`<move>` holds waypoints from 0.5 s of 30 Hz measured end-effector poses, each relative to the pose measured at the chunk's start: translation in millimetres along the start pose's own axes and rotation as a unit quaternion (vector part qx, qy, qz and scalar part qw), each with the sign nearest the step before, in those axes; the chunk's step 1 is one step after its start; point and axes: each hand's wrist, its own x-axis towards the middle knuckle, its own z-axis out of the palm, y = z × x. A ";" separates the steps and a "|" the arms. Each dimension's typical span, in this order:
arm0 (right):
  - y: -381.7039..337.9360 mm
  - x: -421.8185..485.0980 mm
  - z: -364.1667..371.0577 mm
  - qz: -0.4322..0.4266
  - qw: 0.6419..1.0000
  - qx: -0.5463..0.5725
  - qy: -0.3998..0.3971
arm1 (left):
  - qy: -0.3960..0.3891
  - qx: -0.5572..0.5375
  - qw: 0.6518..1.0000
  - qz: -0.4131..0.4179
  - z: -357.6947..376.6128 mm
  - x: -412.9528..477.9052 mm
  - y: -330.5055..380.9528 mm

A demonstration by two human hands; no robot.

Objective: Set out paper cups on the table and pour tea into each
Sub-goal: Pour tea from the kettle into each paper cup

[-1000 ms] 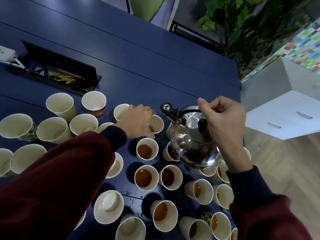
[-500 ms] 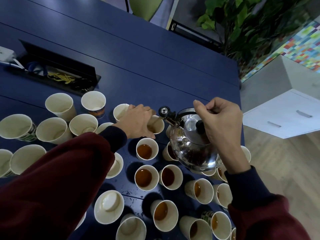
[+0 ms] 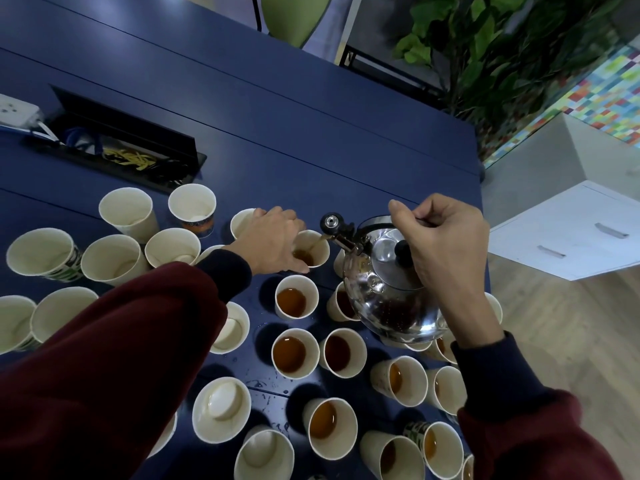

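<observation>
Between left hand (image 3: 273,240) and right hand (image 3: 446,244): cup (image 3: 317,251); left grips it, right holds tilted kettle (image 3: 391,306) by handle.

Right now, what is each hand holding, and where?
Right hand grips the kettle by its top handle; left hand holds the cup under the spout by its side.

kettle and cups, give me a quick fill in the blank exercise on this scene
1. The right hand holds the kettle by its ____.
2. Tea runs from its ____ into the cup that the left hand holds.
3. The table is dark ____.
Missing words: handle, spout, blue.
</observation>
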 end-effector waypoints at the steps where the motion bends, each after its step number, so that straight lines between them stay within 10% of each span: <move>1: -0.4 -0.4 -0.5 0.000 1.000 0.001 0.000 | 0.001 0.001 1.000 0.000 0.2 -0.3 0.4; 15: -1.2 -8.3 -8.7 0.007 1.000 0.010 -0.003 | -0.002 -0.003 1.000 -0.011 -5.8 -6.9 4.3</move>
